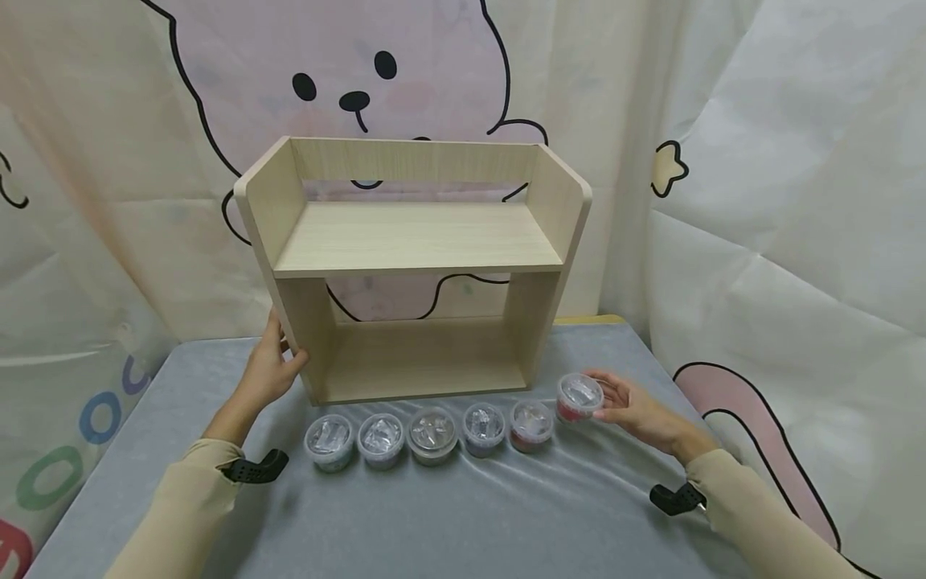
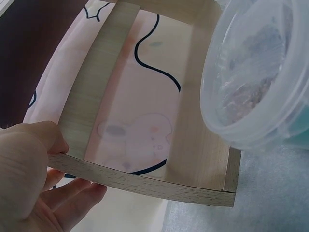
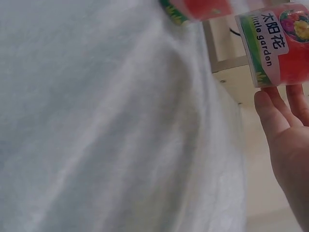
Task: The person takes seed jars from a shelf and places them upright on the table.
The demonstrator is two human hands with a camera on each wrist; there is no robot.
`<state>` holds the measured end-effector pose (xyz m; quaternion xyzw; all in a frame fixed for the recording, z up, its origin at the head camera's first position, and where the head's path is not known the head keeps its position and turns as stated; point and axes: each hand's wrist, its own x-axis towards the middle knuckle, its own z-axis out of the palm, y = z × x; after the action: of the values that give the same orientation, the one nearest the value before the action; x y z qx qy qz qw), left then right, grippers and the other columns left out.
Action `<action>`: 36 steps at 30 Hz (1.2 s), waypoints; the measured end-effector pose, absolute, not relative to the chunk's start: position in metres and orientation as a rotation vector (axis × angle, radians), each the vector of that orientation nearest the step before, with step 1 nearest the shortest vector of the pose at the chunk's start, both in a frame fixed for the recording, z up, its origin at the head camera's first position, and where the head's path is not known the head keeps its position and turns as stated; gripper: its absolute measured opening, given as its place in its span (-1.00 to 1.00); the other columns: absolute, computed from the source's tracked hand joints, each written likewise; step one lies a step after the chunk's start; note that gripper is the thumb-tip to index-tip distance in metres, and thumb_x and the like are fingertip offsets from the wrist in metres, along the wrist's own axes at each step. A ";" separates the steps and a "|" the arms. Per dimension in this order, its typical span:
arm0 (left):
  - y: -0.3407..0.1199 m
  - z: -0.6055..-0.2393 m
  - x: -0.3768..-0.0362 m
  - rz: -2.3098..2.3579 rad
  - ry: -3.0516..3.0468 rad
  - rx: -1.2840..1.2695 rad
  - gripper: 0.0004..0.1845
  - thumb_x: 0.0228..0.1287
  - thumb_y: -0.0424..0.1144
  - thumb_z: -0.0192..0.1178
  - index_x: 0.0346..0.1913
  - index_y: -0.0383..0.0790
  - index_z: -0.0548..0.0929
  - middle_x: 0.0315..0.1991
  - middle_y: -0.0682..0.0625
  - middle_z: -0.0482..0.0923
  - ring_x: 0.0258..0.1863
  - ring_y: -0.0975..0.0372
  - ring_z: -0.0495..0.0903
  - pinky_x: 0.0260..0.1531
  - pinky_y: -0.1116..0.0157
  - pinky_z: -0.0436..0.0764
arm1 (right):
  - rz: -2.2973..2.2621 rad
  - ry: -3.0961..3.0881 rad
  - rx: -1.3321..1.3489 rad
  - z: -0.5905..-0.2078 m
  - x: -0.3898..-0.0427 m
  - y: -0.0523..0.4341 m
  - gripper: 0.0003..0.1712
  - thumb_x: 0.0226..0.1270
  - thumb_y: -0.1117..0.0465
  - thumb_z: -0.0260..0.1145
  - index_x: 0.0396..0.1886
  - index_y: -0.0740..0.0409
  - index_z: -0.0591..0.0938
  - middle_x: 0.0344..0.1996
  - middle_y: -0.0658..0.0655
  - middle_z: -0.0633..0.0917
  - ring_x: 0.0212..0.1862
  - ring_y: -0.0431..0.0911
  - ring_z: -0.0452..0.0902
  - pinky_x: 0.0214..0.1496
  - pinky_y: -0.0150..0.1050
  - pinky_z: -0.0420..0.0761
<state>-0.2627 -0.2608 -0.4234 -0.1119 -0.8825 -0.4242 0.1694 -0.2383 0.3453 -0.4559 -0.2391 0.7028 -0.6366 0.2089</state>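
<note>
A pale wooden two-tier shelf (image 1: 415, 237) stands on the grey cloth-covered table (image 1: 463, 523). My left hand (image 1: 275, 366) grips the lower front edge of its left side panel (image 2: 145, 181), thumb in front and fingers behind. In front of the shelf stands a row of several small cups with clear lids (image 1: 432, 434). At the right end, my right hand (image 1: 625, 404) holds a red-labelled cup (image 1: 579, 396), its fingers curled round the cup's right side. In the right wrist view, fingertips (image 3: 270, 104) touch the base of this red cup (image 3: 280, 43).
A curtain printed with a cartoon bear (image 1: 362, 80) hangs behind the shelf and down both sides. The left wrist view has a clear-lidded teal cup (image 2: 256, 72) close to the lens. Both shelf boards are bare. Grey cloth (image 3: 106, 121) stretches in front of the row.
</note>
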 end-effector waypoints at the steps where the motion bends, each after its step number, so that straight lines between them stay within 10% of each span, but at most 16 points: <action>1: -0.261 -0.423 -0.262 -1.206 -2.508 -0.317 0.02 0.27 -0.53 0.10 0.64 0.01 -0.22 0.45 -0.54 0.21 0.27 -0.52 0.38 0.16 -0.38 0.49 | -1.768 1.955 -0.656 -0.458 -0.238 0.346 -0.28 0.40 0.51 0.17 0.50 0.18 0.20 0.27 -0.15 0.55 0.30 -0.37 0.48 0.26 -0.43 0.59; 36: -0.261 -0.425 -0.259 -1.216 -2.555 -0.265 -0.01 0.37 -0.45 0.07 0.65 0.09 -0.29 0.51 -0.50 0.11 0.34 -0.49 0.32 0.19 -0.35 0.51 | -1.658 1.946 -0.620 -0.494 -0.235 0.358 -0.23 0.43 0.48 0.17 0.54 0.26 0.09 0.29 -0.25 0.50 0.31 -0.44 0.44 0.26 -0.48 0.56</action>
<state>-0.2587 -0.2607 -0.4253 -0.0923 -0.8889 -0.4230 0.1493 -0.2349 0.3580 -0.4942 -0.2280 0.7158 -0.6097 0.2527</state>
